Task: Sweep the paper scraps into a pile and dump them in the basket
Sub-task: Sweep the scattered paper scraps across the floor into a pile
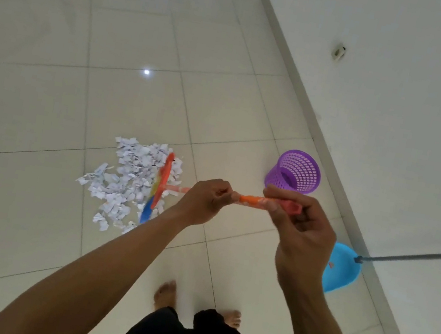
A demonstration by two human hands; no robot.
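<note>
Orange broom handle (251, 200), grasped by curled fingers of left hand (204, 202) and right hand (301, 234); broom head (160, 182) down among paper scraps (125, 179) heaped on floor (47, 107). Purple basket (295, 175), blue dustpan (341, 267) near wall (405, 81).

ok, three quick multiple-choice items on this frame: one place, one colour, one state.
1. Where does the purple perforated plastic basket stand?
A) left of the white paper scraps
B) right of them, near the wall
C) between the feet

2. What colour is the plastic dustpan?
A) green
B) blue
C) black

3. Who grips the orange broom handle?
A) left hand only
B) neither hand
C) both hands

Answers:
1 B: it sits right of the pile, close to the wall's base.
2 B: its scoop is light blue.
3 C: the left hand and right hand both curl their fingers round it.
</note>
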